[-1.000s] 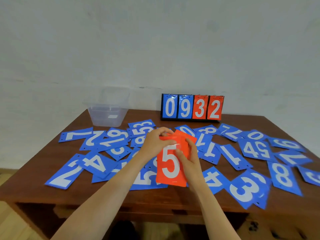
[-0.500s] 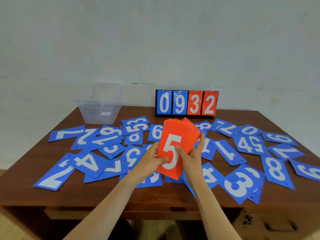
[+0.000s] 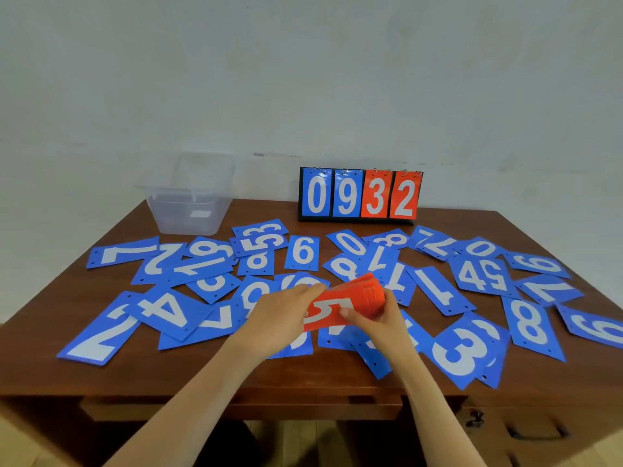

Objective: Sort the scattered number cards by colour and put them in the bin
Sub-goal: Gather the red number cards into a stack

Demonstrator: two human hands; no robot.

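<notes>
Both my hands hold a stack of red number cards (image 3: 350, 303), a white 5 on top, tilted nearly flat just above the table's middle. My left hand (image 3: 283, 315) grips the stack's left edge; my right hand (image 3: 377, 318) grips its lower right side with fingers curled round it. Several blue number cards (image 3: 301, 252) lie scattered over the wooden table (image 3: 337, 379). The clear plastic bin (image 3: 188, 205) stands at the back left and looks empty.
A flip scoreboard (image 3: 359, 195) showing 0 9 3 2 stands at the back centre against the wall. Blue cards reach close to the left and right table edges. A bare strip of wood runs along the front edge.
The red stack has tipped from nearly upright to almost flat and dropped lower. My left hand has shifted over its left edge.
</notes>
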